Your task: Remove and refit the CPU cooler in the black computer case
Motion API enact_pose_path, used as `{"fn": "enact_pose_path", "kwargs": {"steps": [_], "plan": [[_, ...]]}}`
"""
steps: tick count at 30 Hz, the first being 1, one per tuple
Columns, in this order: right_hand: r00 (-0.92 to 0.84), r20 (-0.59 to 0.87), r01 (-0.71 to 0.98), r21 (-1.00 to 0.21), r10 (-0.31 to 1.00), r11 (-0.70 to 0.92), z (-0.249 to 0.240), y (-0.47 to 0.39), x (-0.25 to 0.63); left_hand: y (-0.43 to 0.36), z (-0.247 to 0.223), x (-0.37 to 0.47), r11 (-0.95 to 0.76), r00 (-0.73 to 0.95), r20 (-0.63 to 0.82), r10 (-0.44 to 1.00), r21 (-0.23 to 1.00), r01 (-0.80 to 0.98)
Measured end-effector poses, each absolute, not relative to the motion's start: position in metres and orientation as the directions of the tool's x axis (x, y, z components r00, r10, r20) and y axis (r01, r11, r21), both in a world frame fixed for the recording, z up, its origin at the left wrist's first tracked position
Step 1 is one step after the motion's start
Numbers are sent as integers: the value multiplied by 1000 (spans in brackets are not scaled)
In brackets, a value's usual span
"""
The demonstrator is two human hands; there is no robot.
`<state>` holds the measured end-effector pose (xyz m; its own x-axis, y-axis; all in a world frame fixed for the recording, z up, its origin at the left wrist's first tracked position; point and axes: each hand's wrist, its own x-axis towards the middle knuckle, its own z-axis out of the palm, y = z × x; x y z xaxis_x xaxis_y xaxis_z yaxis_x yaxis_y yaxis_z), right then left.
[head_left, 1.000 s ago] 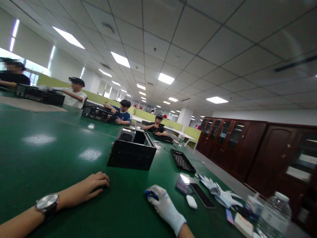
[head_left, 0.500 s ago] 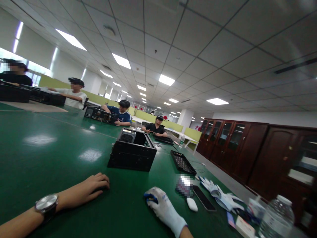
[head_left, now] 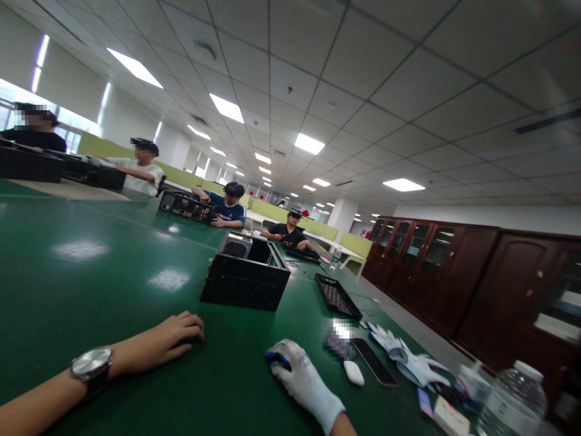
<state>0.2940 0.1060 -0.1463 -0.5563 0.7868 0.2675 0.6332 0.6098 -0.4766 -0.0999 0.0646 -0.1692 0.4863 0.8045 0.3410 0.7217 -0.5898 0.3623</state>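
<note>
My left hand [head_left: 175, 339] is bare, with a wristwatch [head_left: 92, 362] on the wrist. It lies palm down on the green table [head_left: 136, 315], fingers loosely stretched and nothing in them. My right hand [head_left: 297, 369] wears a white work glove with a blue-coated palm. Its fingers curl inward on the tabletop; whatever they may hold is hidden. Ahead of both hands stands a black computer case [head_left: 245, 281], open on top, with a power supply [head_left: 236, 245] inside at its left. A white computer mouse-like object [head_left: 354, 373] sits to the right of my gloved hand.
To the right are a phone [head_left: 376, 362], a pair of gloves [head_left: 408, 357], a small box [head_left: 450, 416] and a water bottle [head_left: 512, 399]. A black panel [head_left: 338, 297] lies beyond. Several people work on cases farther along the table. Wooden cabinets [head_left: 481, 284] line the right wall.
The view has shifted slightly, so most things appear a little farther right. Both hands keep nearly the same pose on the table.
</note>
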Motion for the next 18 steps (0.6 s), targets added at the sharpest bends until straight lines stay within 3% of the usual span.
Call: {"fn": "enact_pose_path", "kwargs": {"steps": [18], "plan": [[-564,193,689,-425,803,587,-141,98,292,60,-167,-98,-565,481,302,823,347,749]]}}
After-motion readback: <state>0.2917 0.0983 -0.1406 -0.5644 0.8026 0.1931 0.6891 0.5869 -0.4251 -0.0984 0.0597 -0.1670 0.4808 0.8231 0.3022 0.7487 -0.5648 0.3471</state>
